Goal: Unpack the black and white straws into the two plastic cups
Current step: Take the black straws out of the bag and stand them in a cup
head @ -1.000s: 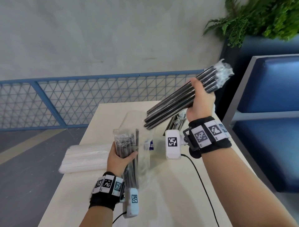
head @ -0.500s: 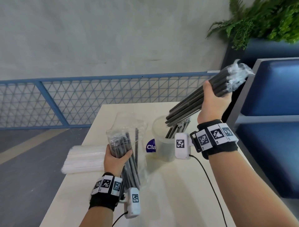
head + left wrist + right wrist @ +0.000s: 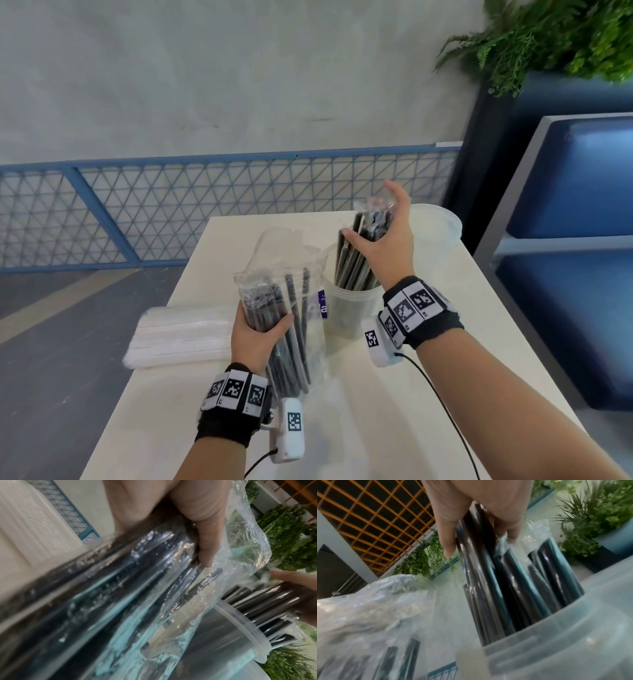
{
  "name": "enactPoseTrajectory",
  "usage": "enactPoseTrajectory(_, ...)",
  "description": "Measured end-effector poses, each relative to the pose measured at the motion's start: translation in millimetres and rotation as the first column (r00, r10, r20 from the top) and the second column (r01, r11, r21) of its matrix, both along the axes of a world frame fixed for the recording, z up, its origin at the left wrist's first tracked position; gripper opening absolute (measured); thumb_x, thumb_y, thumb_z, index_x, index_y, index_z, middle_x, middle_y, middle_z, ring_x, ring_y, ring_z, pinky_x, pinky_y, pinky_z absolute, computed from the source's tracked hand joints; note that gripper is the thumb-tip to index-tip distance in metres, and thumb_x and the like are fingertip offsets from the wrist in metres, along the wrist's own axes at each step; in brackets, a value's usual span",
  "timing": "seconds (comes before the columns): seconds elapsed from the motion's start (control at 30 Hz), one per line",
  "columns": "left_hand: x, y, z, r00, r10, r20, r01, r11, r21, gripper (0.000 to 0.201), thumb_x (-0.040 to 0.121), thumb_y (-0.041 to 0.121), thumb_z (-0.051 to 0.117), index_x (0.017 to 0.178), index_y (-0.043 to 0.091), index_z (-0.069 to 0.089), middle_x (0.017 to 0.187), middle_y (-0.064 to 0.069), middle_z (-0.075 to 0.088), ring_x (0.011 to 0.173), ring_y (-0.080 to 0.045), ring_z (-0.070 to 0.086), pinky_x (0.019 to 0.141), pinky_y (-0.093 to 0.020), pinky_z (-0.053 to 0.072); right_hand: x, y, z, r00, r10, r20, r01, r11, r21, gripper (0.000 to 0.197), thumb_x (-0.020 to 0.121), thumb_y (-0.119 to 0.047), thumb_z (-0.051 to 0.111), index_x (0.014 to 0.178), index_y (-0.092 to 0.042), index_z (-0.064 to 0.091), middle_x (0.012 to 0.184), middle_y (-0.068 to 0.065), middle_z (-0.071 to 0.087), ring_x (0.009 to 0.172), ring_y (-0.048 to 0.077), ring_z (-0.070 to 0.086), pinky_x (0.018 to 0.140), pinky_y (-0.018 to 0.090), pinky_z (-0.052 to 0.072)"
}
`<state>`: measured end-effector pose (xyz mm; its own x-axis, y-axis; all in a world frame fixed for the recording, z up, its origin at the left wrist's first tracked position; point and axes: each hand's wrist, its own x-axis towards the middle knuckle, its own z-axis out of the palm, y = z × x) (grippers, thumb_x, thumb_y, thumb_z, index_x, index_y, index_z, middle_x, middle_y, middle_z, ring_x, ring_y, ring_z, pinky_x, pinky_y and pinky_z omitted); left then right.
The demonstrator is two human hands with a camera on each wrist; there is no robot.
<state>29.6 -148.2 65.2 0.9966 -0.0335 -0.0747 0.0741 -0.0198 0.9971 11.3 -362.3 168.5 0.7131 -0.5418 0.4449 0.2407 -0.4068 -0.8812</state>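
Note:
My left hand grips a clear bag of black straws upright over the table; its thumb lies across the bag. A bundle of black straws stands in the near plastic cup, some still in clear wrappers. My right hand rests against that bundle's top with thumb and fingers straight; in the right wrist view the straws sit between them inside the cup. A second clear cup stands behind it. A pack of white straws lies at the table's left edge.
The cream table is narrow, with floor to its left. A blue bench stands close on the right under a green plant. A blue mesh fence runs behind. A black cable trails from my right wrist.
My right hand has brought the black straw bundle down from up at the right into the near cup, and its fingers have straightened. My left hand stayed gripping the bag.

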Motion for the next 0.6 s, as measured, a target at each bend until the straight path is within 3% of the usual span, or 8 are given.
enactPoseTrajectory(0.07, 0, -1, -1, 1.000, -0.002, -0.004, 0.002, 1.000, -0.002, 0.062, 0.062, 0.013, 0.084, 0.115, 0.020, 0.054, 0.108, -0.003, 0.066, 0.102, -0.022, 0.063, 0.096, -0.045, 0.049, 4, 1, -3, 1.000, -0.012, 0.028, 0.016, 0.989, -0.146, 0.066, 0.076, -0.014, 0.072, 0.131, -0.026, 0.038, 0.115, -0.004, 0.055, 0.099, 0.006, 0.053, 0.088, 0.007, 0.041)
enactPoseTrajectory(0.17, 1, -4, -1, 1.000, -0.012, -0.006, 0.012, 1.000, -0.010, 0.054, 0.063, 0.012, 0.084, 0.106, 0.028, 0.055, 0.104, 0.000, 0.067, 0.100, -0.021, 0.064, 0.094, -0.045, 0.050, 14, 0, -21, 0.994, -0.042, -0.102, 0.000, 0.925, -0.380, 0.028, 0.087, -0.013, 0.054, 0.114, -0.020, 0.059, 0.108, -0.003, 0.062, 0.097, 0.014, 0.057, 0.100, 0.036, 0.040)
enactPoseTrajectory(0.23, 2, -5, -1, 1.000, -0.022, -0.006, 0.022, 1.000, -0.013, 0.052, 0.063, 0.012, 0.084, 0.103, 0.031, 0.056, 0.104, 0.000, 0.067, 0.100, -0.021, 0.064, 0.094, -0.046, 0.050, 15, 1, -34, 0.959, -0.092, -0.267, -0.070, 0.838, -0.541, 0.021, 0.089, -0.017, 0.051, 0.103, -0.021, 0.066, 0.112, -0.003, 0.063, 0.106, 0.020, 0.058, 0.109, 0.043, 0.025)
enactPoseTrajectory(0.3, 2, -4, -3, 1.000, -0.026, -0.010, 0.026, 0.999, -0.019, 0.053, 0.063, 0.012, 0.084, 0.105, 0.028, 0.056, 0.104, -0.001, 0.068, 0.099, -0.021, 0.064, 0.094, -0.046, 0.050, 12, 2, -43, 0.955, -0.183, -0.235, 0.001, 0.791, -0.612, 0.030, 0.084, -0.032, 0.061, 0.113, -0.024, 0.063, 0.125, 0.000, 0.056, 0.122, 0.023, 0.049, 0.108, 0.043, 0.016)
enactPoseTrajectory(0.4, 4, -2, -6, 1.000, -0.019, -0.016, 0.018, 0.999, -0.031, 0.055, 0.062, 0.012, 0.084, 0.108, 0.025, 0.057, 0.105, -0.003, 0.068, 0.100, -0.021, 0.064, 0.094, -0.047, 0.050, 2, 2, -44, 0.923, -0.349, -0.164, 0.232, 0.841, -0.488, 0.082, 0.065, -0.054, 0.073, 0.136, -0.030, 0.040, 0.148, 0.010, 0.028, 0.140, 0.032, 0.021, 0.109, 0.052, 0.020)
enactPoseTrajectory(0.47, 4, -1, -8, 0.999, -0.026, -0.019, 0.026, 0.999, -0.026, 0.056, 0.061, 0.014, 0.085, 0.108, 0.026, 0.057, 0.106, -0.003, 0.068, 0.101, -0.022, 0.064, 0.094, -0.047, 0.050, 1, -2, -48, 0.909, -0.293, -0.297, 0.172, 0.911, -0.374, 0.098, 0.060, -0.052, 0.078, 0.142, -0.032, 0.028, 0.151, 0.013, 0.016, 0.140, 0.034, 0.019, 0.107, 0.053, 0.027)
enactPoseTrajectory(0.53, 5, -2, -8, 0.999, -0.027, -0.021, 0.026, 0.999, -0.027, 0.055, 0.062, 0.013, 0.084, 0.107, 0.027, 0.056, 0.106, -0.002, 0.067, 0.101, -0.022, 0.064, 0.094, -0.046, 0.050, 3, -6, -54, 0.899, -0.162, -0.406, 0.040, 0.956, -0.292, 0.084, 0.063, -0.037, 0.082, 0.134, -0.032, 0.037, 0.143, 0.010, 0.029, 0.128, 0.032, 0.040, 0.105, 0.049, 0.037)
enactPoseTrajectory(0.6, 4, -3, -6, 1.000, -0.025, -0.015, 0.025, 0.999, -0.033, 0.056, 0.063, 0.010, 0.083, 0.110, 0.023, 0.056, 0.105, -0.003, 0.068, 0.100, -0.021, 0.064, 0.094, -0.045, 0.050, 3, -5, -55, 0.910, -0.084, -0.405, -0.024, 0.966, -0.256, 0.054, 0.070, -0.017, 0.077, 0.116, -0.025, 0.051, 0.113, 0.004, 0.046, 0.102, 0.027, 0.053, 0.095, 0.040, 0.045)
